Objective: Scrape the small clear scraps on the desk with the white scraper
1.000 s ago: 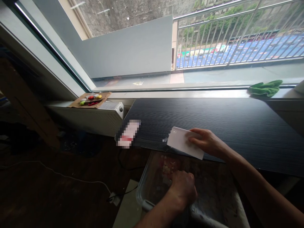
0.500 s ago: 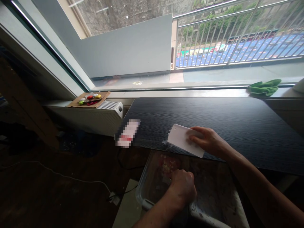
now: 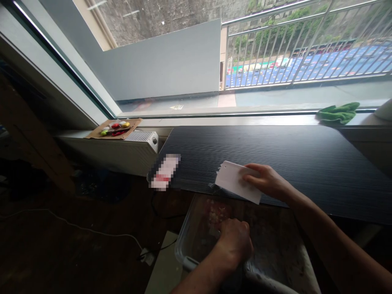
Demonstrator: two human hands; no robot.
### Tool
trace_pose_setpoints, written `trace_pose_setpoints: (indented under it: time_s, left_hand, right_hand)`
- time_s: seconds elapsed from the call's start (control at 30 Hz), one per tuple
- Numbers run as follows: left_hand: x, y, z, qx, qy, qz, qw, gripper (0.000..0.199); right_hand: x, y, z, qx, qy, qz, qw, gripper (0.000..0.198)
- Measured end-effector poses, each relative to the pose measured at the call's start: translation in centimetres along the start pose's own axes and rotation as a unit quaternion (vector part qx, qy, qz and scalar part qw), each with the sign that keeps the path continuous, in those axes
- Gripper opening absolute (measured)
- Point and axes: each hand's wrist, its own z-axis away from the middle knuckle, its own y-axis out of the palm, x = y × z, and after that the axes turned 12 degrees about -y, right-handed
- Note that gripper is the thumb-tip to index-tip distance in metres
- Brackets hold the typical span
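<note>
Your left hand [image 3: 235, 241] is curled above the clear plastic container [image 3: 180, 247]; its fingertips are hidden, so you cannot tell whether it grips anything. Your right hand [image 3: 260, 179] has thumb and fingers closed on the flat white rectangular piece [image 3: 231, 178], which lies tilted at the near edge of the black wood-grained surface [image 3: 260, 143], small clear scraps [image 3: 211, 186] by its left end. Across the room from your left, brown cardboard [image 3: 95, 132] bearing small colourful objects [image 3: 116, 125] lies on the white radiator [image 3: 143, 136]; rightward, a crumpled green cloth [image 3: 338, 113] rests on the windowsill [image 3: 245, 121].
</note>
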Motion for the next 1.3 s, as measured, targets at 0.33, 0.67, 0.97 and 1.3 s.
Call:
trace_pose_setpoints:
  time_s: [0.33, 0.67, 0.97, 1.3]
  left_hand:
    - [-0.3, -1.0, 0.3, 0.032, -0.013, -0.004, 0.999, 0.028]
    - [-0.2, -0.7, 0.1, 0.021, -0.01, -0.003, 1.0, 0.029]
    - [-0.2, -0.6, -0.1, 0.026, -0.005, -0.004, 1.0, 0.027]
    - [-0.3, -0.7, 0.0, 0.036, -0.012, -0.002, 0.999, 0.027]
  right_hand:
    - [-1.7, 0.4, -0.8, 0.017, 0.059, -0.108, 0.992, 0.03]
    - [-1.1, 0.1, -0.5, 0.036, 0.036, -0.142, 0.989, 0.026]
    - [-1.7, 1.1, -1.1, 0.031, 0.043, -0.14, 0.989, 0.028]
    - [-1.3, 1.4, -1.6, 0.039, 0.045, -0.155, 0.986, 0.026]
